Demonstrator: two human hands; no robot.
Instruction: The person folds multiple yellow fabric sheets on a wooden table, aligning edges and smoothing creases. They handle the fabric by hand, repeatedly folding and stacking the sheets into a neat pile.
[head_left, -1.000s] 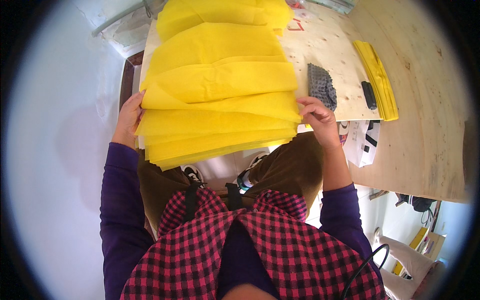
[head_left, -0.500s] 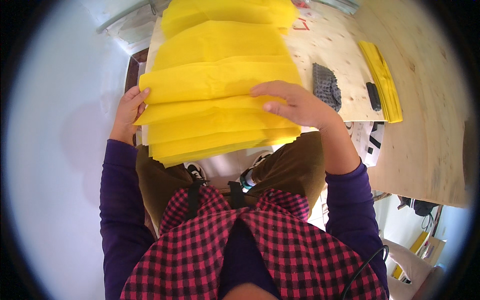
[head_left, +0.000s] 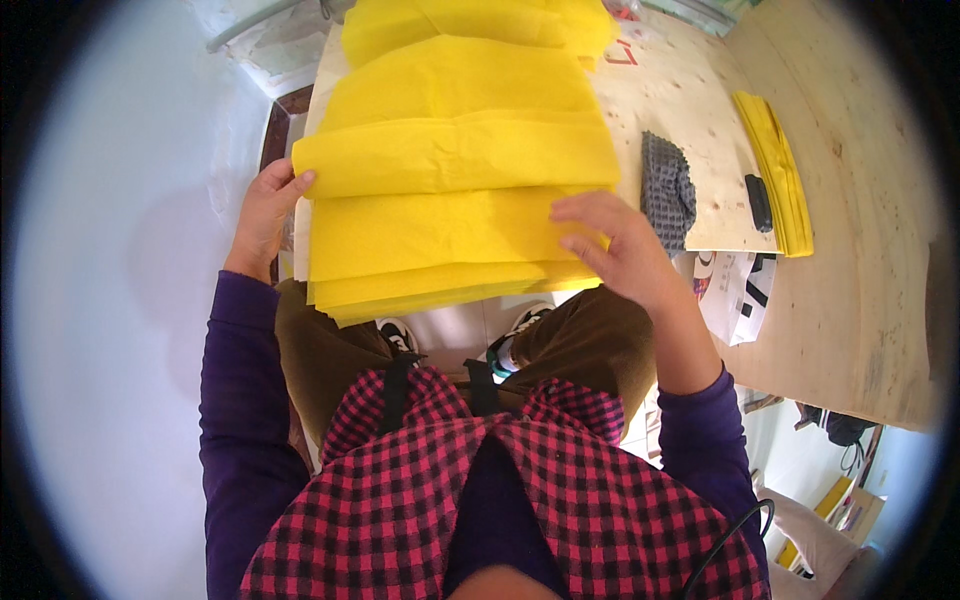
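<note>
A stack of thin yellow fabric-like sheets [head_left: 430, 235] lies in front of me, its layered near edges hanging at the table's front. Across it runs a folded-over yellow band [head_left: 450, 157]. My left hand [head_left: 266, 215] pinches the left end of this fold, thumb on top and the other fingers hidden behind or under it. Over the right side of the stack is my right hand [head_left: 625, 250], its fingers apart and holding nothing. Whether its fingertips touch the sheet is hard to tell.
More yellow sheets [head_left: 480, 25] lie at the far end of the wooden table [head_left: 700, 100]. To the right are a grey textured cloth [head_left: 667, 190], a small black object [head_left: 758, 203] and a folded yellow strip [head_left: 775, 165]. A white printed bag [head_left: 735, 300] hangs below the edge. A pale wall [head_left: 120, 250] stands left.
My right hand has moved right and nearer to me. The sheet under the fold now lies flatter, covering layers that showed before. My left hand still grips the fold's left end.
</note>
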